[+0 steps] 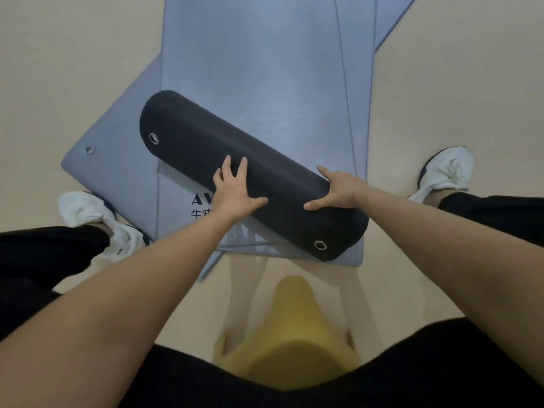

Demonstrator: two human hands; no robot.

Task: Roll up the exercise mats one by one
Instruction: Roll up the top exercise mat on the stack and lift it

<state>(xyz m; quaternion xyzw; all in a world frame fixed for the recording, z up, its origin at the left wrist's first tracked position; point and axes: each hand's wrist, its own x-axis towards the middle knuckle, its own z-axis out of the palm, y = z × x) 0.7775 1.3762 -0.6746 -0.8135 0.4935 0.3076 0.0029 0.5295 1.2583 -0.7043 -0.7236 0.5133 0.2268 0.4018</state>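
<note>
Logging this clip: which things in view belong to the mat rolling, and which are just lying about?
Job:
half-rolled mat
left hand and right hand, pressing on it
flat mats underneath

Not the job:
yellow object on the floor
white shoes

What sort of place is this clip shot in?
Probably a gym or yoga studio: several grey-blue mats overlap flat on a smooth beige floor, one is partly wound into a dark roll, and the person wears white sneakers.

exercise studio | overlapping blue-grey mats [259, 69] (several) | bare beige floor [59, 69]
</note>
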